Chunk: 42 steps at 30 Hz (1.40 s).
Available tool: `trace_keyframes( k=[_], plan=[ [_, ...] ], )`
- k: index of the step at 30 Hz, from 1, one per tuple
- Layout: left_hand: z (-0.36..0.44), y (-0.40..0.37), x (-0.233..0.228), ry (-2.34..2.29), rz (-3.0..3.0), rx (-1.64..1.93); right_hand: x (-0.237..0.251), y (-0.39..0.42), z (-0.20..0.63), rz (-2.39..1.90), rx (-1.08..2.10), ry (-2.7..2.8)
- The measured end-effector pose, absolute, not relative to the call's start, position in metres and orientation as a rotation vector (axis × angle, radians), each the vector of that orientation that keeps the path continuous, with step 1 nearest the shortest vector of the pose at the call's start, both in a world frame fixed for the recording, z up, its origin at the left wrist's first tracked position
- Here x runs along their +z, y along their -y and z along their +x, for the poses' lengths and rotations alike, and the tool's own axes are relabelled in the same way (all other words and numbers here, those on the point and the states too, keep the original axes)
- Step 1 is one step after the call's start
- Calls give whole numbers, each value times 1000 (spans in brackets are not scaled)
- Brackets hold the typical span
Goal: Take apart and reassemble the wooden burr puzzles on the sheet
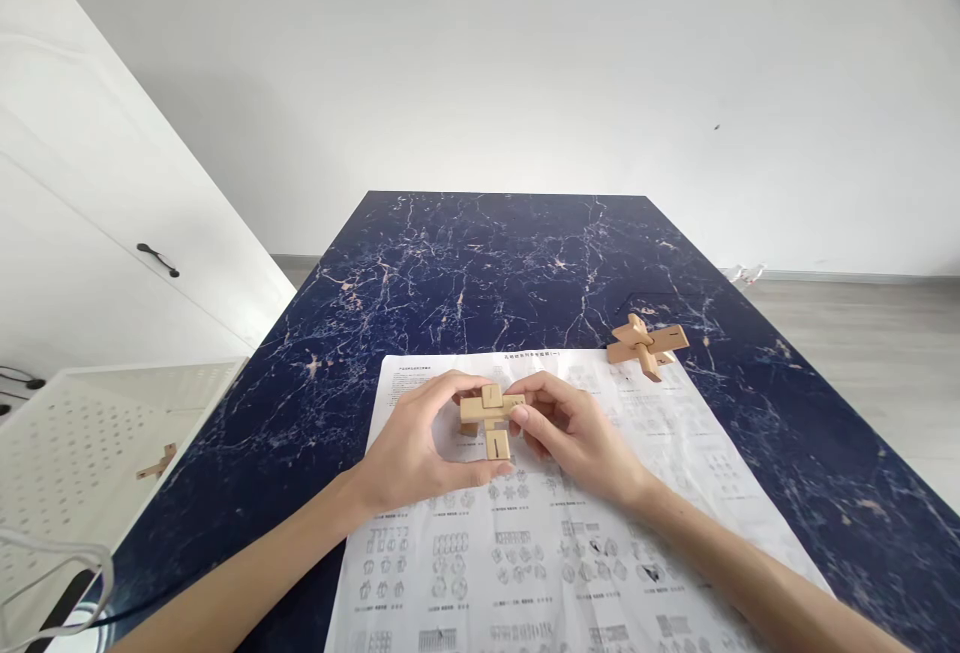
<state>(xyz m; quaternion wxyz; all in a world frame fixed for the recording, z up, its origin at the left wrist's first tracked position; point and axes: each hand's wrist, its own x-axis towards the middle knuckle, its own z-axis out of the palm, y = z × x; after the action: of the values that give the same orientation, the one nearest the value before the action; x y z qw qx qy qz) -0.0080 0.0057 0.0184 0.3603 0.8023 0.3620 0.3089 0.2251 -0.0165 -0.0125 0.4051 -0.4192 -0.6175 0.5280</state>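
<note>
1. Already, several short wooden bars stand locked together into a small cross, the wooden puzzle (489, 420), held just above the instruction sheet (555, 553) on the table (480, 253).
2. The left hand (411, 453) has its grip pinched on the puzzle's left side, thumb below and fingers above.
3. The right hand (577, 438) pinches the right end, its grip pressed onto a bar.
4. A finished-looking second puzzle (646, 343) lies near the sheet's far right corner.
5. One loose wooden piece (157, 461) lies apart on the white tray (90, 433), so the work seems partly done.
</note>
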Motion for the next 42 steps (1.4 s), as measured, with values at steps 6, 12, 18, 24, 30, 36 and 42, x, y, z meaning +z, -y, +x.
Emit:
trace_keyframes(
  k=[6, 12, 18, 24, 30, 36, 42],
  plan=[
    [-9, -7, 20, -907, 2032, 773, -10, 18, 225, -1076, 1237, 1605],
    [-10, -8, 15, -907, 2093, 803, -9, 20, 224, -1100, 1282, 1586],
    [-10, -6, 14, -915, 2109, 811, -11, 18, 224, -1083, 1342, 1585],
    [-12, -10, 22, -1136, 1935, 936, -12, 15, 225, -1144, 1067, 1678],
    [-15, -17, 19, -1298, 1646, 1073, -18, 19, 220, -1036, 616, 2139],
    [-11, -15, 17, -1326, 1719, 1024, -21, 21, 216, -1080, 417, 2342],
    [-10, -12, 16, -1284, 1845, 1012, -19, 20, 216, -1026, 512, 2253]
  ],
)
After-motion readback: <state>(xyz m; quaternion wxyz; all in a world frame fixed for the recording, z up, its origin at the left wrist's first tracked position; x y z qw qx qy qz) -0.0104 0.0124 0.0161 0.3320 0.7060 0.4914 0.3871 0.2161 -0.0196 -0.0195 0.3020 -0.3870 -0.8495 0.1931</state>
